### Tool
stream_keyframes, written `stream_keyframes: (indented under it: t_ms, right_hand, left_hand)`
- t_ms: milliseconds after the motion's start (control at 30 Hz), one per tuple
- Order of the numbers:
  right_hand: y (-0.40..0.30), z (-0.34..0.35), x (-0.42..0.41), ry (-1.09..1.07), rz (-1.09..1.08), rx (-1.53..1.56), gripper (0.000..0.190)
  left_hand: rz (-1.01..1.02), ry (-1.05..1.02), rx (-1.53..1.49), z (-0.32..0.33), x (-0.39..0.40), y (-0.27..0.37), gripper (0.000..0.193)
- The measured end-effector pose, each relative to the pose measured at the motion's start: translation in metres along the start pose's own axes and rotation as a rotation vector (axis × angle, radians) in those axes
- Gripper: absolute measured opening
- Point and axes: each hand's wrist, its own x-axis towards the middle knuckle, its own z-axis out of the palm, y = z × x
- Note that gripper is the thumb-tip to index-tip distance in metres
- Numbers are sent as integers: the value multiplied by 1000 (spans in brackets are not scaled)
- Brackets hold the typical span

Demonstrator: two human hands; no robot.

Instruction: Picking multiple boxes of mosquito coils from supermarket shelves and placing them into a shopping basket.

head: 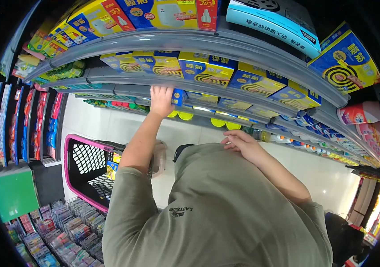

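Note:
My left hand (162, 101) is at a middle shelf, its fingers together over a blue and yellow box (178, 97) that shows at its right side; the fingertips lie near the shelf edge above, and the thumb is hidden. My right hand (240, 142) hangs in front of my belly with fingers loosely apart and nothing in it. On the shelf above the left hand stands a row of yellow and blue mosquito coil boxes (206, 71). A black shopping basket with a pink rim (73, 180) is at my left, with yellow and blue boxes (111, 169) inside.
A grey shelf edge (163, 38) curves across the top, with larger boxes (163, 15) and a light blue carton (273, 33) above it. Bottles (305, 145) line lower shelves at right. Hanging goods (39, 125) and packet racks (73, 230) stand at left, near a green panel (14, 195).

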Motion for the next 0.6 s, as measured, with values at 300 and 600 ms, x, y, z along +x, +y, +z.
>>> stream_keyframes:
  t_ms: [300, 600]
  right_hand:
    - [4, -11, -1, 17, 18, 35, 35]
    - [3, -3, -2, 32, 25, 5, 36]
  left_hand:
    - [-82, -628, -27, -19, 58, -11, 70]
    - [-97, -597, 31, 10, 75, 6, 50]
